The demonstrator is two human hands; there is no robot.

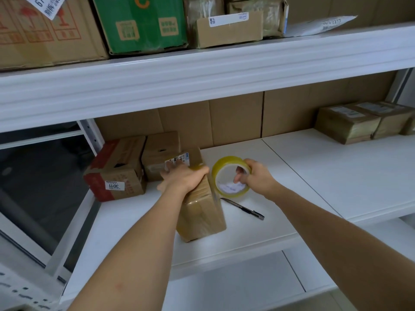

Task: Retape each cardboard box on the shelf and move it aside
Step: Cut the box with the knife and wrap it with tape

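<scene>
1. At the far left of the white metal shelf, a brown cardboard box with red printed panels and a white "3011" sticker lies near the shelf's back corner. Just beside it, to its right, is a plain brown cardboard box with a hand slot. The two look to be touching, probably pushed out of the way.

2. In the middle, a long brown cardboard box wrapped in glossy clear tape lies on the shelf, its length running from front to back. This is the box being taped. A white shipping label shows on its far end.

3. The left hand rests on top of this box at its far end. The palm presses down and the fingers reach forward, fairly straight, over the label. This likely keeps the box steady while tape is pulled across it.

4. A strip of tape seems to run from the box's right edge to the roll, but it is too clear to be sure.

5. To the right, the right hand grips a roll of yellowish clear packing tape, with fingers hooked through its core and the thumb clenched outside. The roll is held on edge, just beside the box.

6. In front of the roll, a slim black utility knife lies on the shelf, within easy reach for cutting.

7. Far right, at the back, several small tape-wrapped brown boxes sit together, well apart from the work.
</scene>
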